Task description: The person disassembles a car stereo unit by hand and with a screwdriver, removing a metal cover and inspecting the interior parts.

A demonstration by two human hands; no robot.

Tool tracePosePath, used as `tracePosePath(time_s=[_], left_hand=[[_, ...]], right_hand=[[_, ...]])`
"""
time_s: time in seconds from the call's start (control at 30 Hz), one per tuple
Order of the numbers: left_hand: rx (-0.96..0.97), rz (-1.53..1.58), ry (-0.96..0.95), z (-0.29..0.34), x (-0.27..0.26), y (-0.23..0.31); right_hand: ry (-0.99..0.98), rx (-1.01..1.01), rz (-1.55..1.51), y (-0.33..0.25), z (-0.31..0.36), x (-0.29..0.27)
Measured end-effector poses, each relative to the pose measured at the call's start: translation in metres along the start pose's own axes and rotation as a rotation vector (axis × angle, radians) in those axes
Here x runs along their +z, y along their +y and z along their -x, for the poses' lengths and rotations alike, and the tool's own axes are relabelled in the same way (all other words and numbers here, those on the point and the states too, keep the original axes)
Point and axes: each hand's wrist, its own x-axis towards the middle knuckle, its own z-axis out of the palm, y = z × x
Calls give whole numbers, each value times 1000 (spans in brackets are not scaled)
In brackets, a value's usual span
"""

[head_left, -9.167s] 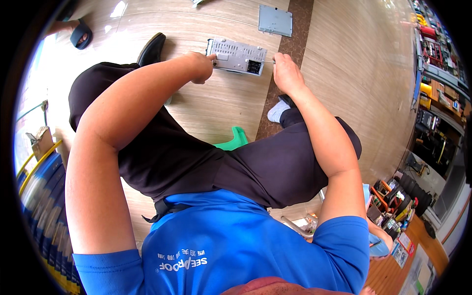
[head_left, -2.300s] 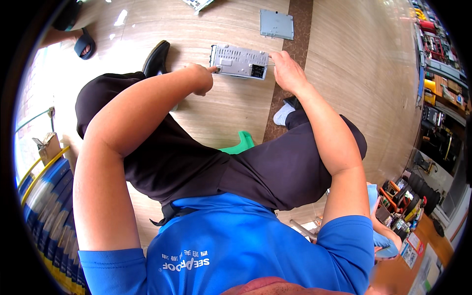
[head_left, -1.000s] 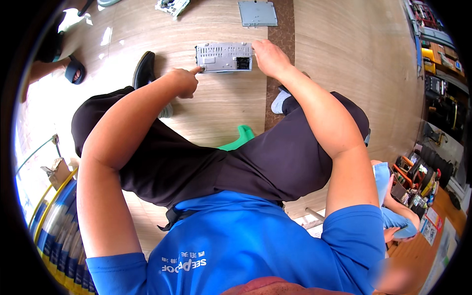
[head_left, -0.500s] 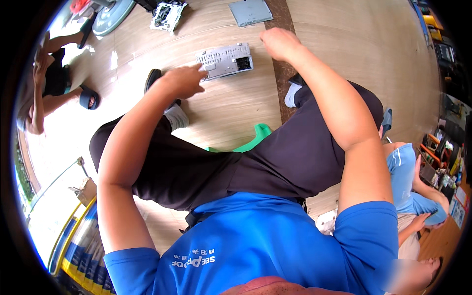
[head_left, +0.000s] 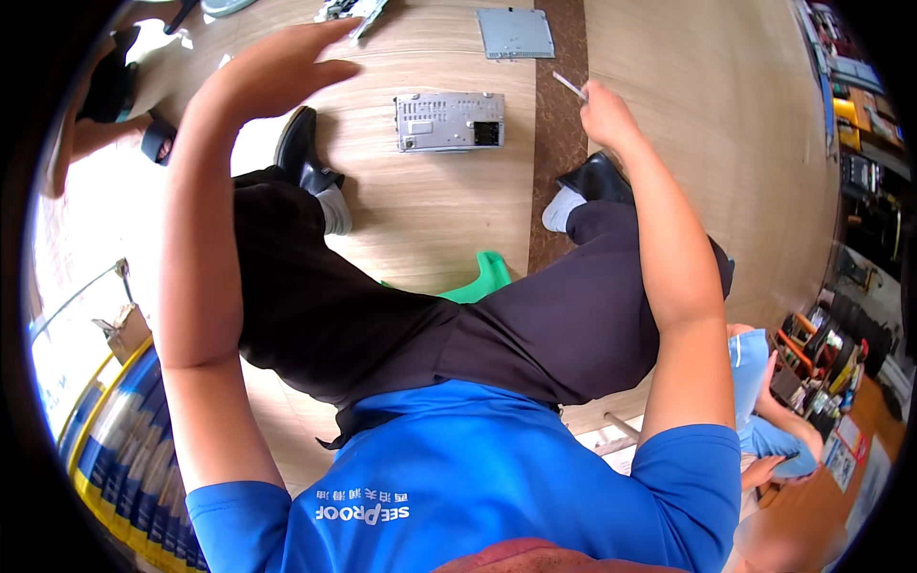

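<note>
My left hand [head_left: 287, 69] is stretched out at the far left, thumb apart from the fingers. Its fingertips reach the edge of a white-and-metal mechanism [head_left: 368, 14], cut off by the top of the picture; I cannot tell if they touch. My right hand [head_left: 608, 115] is closed around a thin pale rod [head_left: 570, 86] that sticks out toward the upper left; its other end is hidden in the fist. Between the hands, a silver slotted metal case [head_left: 447, 122] with a black connector socket lies on the floor. A flat grey metal cover [head_left: 516, 34] lies beyond it.
Below the case, between my legs, is a green plastic piece [head_left: 482, 277]. My shoes [head_left: 301, 148] flank the case. Another person's foot [head_left: 158, 138] is at left; someone sits at lower right [head_left: 764, 401] beside tools [head_left: 812, 353]. A yellow-and-blue rack [head_left: 134, 458] stands at lower left.
My left hand has moved from beside the metal case up and left to the white mechanism. My right hand has shifted right and slightly nearer, and the rod now shows.
</note>
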Motion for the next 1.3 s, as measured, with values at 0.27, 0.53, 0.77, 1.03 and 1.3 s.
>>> tracePosePath(time_s=[0.27, 0.53, 0.77, 1.03, 1.3], left_hand=[[127, 22, 22, -33, 12, 33], [31, 19, -197, -54, 6, 54], [-50, 34, -236, -65, 15, 29], [-7, -8, -107, -86, 26, 30], [-51, 56, -224, -93, 25, 41]], right_hand=[[-69, 37, 94, 8, -37, -1], [-86, -141, 84, 30, -132, 20], [38, 92, -125, 39, -178, 118], [84, 131, -263, 49, -232, 168], [154, 64, -246, 27, -264, 180]])
